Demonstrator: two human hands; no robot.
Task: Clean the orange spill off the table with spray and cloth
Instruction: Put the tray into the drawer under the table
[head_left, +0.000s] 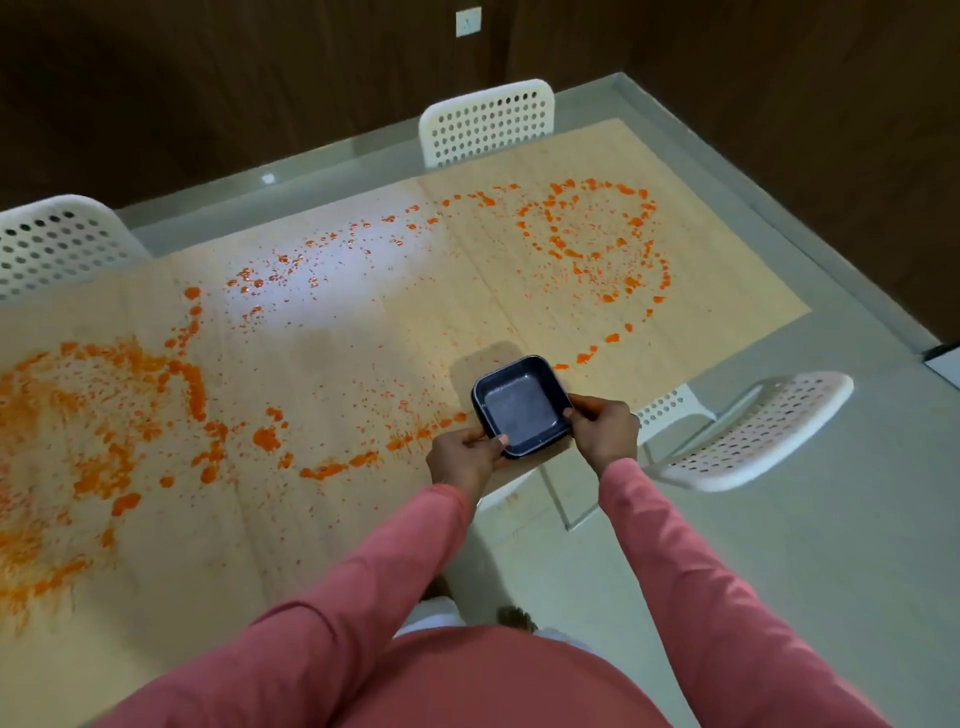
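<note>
Left hand (464, 453) closed on near-left corner of small square dish (521, 407), thumb over the rim, fingers curled under. Right hand (602, 427) gripping the dish's right side, thumb on the rim, fingers hidden beneath. Both in pink sleeves (691, 571). Dish dark blue, glossy, rounded corners, shallow, nothing visible inside; held level just above the near right corner of the tabletop (337, 332), shadow cast on the surface behind it

Orange spill (156, 400) spread over nearly the whole tabletop: thick smeared patch toward the left edge, dotted trail along the near edge running up to the dish and just left of the left hand, ring of blobs and fine specks toward the far right corner, scattered droplets across the middle. Wet-looking, bright orange

Tabletop pale wood-grain sheets with visible seams under glass, glare patch mid-surface. White perforated plastic chairs: two along the far edge (487, 122) (57, 244), one beside the right edge (753, 431). Grey tiled floor (779, 519), dark wood-panel wall (208, 78)
</note>
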